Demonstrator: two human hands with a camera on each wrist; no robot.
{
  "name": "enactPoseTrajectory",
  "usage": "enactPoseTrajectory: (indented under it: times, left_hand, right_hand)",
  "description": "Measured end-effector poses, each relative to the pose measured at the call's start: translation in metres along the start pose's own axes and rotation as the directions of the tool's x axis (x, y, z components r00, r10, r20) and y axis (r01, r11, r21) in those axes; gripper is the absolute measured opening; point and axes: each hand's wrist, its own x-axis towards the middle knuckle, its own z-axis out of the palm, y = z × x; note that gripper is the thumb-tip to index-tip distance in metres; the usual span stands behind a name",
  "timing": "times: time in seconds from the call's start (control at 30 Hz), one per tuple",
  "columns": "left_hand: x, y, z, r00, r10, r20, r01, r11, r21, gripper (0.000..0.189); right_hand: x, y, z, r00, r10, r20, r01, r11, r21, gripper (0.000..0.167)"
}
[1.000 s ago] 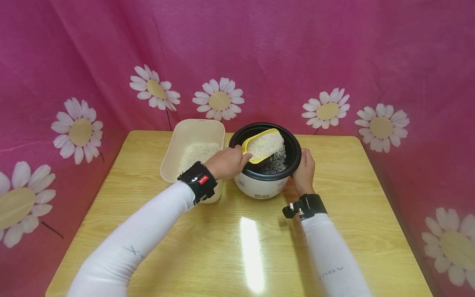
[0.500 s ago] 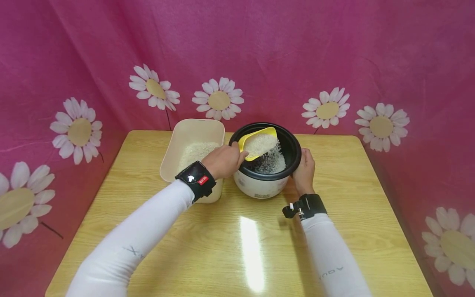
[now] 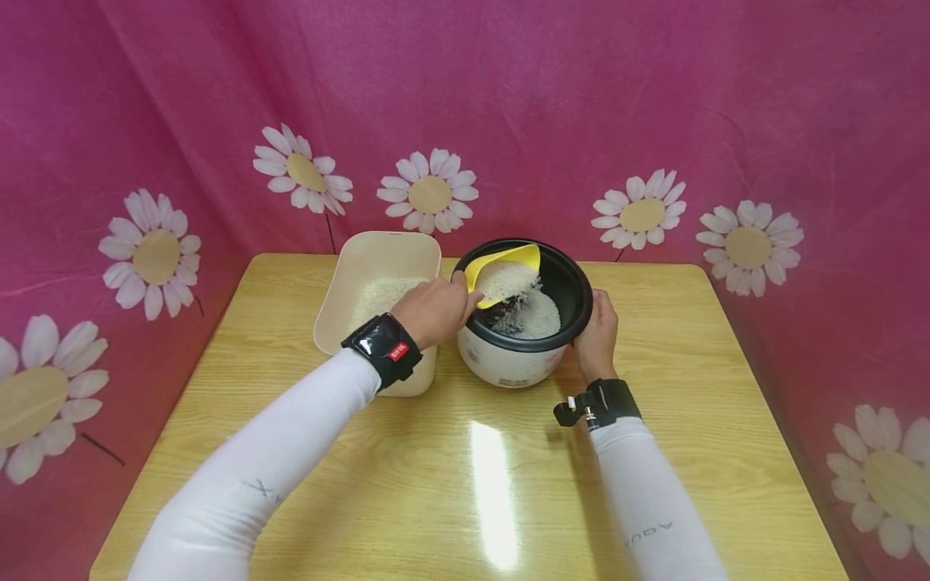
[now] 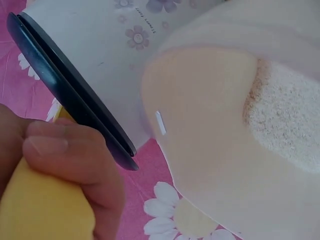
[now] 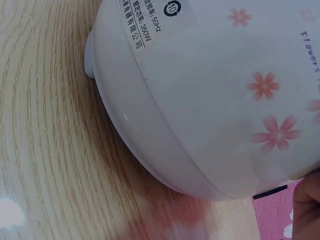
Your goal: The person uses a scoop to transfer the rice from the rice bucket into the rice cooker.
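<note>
Around us, pink cloth (image 3: 523, 105) printed with white daisies (image 3: 429, 195) walls a wood-grain table (image 3: 392, 492), its near half streaked with glare (image 3: 492, 492). Towards the far edge we find a beige tub (image 3: 333, 323) holding rice (image 3: 379, 300) and, just right of it, a white cooker (image 3: 508, 367). Our left hand (image 3: 436, 311) grips a yellow scoop (image 3: 525, 256) tilted over the cooker; our right hand (image 3: 597, 339) touches the cooker's side, though we cannot tell whether it grips.

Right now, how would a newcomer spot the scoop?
On the wooden table, find the white cooker with a black rim, right of the cream bin. Over its mouth, the person's left hand grips the scoop, which holds rice. Its bright yellow sets it apart from the cream bin and black-and-white cooker.
</note>
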Motion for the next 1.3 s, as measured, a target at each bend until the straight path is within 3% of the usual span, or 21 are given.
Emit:
enactPoseTrajectory:
  times: [0.17, 0.4, 0.63, 0.87, 1.3]
  left_hand:
    - [0.000, -0.001, 0.000, 1.000, 0.013, -0.025, -0.013, 1.000, 0.027, 0.040]
    - [0.001, -0.003, -0.001, 0.998, 0.014, -0.058, -0.011, 0.998, 0.058, 0.042]
    - [0.001, -0.005, -0.001, 0.992, 0.035, -0.120, -0.026, 0.997, 0.075, 0.041]
    - [0.003, -0.005, 0.000, 0.980, 0.070, -0.186, -0.045, 0.990, 0.134, 0.040]
    - [0.007, -0.010, 0.003, 0.973, 0.039, -0.225, -0.006, 0.989, 0.147, 0.039]
  right_hand:
    - [0.001, 0.001, 0.001, 1.000, 0.005, -0.007, -0.005, 1.000, 0.000, 0.026]
    - [0.016, 0.028, 0.001, 0.999, -0.019, -0.037, 0.018, 1.000, -0.017, 0.027]
    - [0.016, 0.031, 0.002, 0.997, -0.060, -0.049, 0.058, 0.998, -0.035, 0.028]
    - [0.014, 0.029, 0.000, 0.998, -0.043, -0.035, 0.042, 0.999, -0.033, 0.029]
    - [0.016, 0.027, 0.000, 1.000, -0.004, -0.023, 0.004, 1.000, -0.005, 0.026]
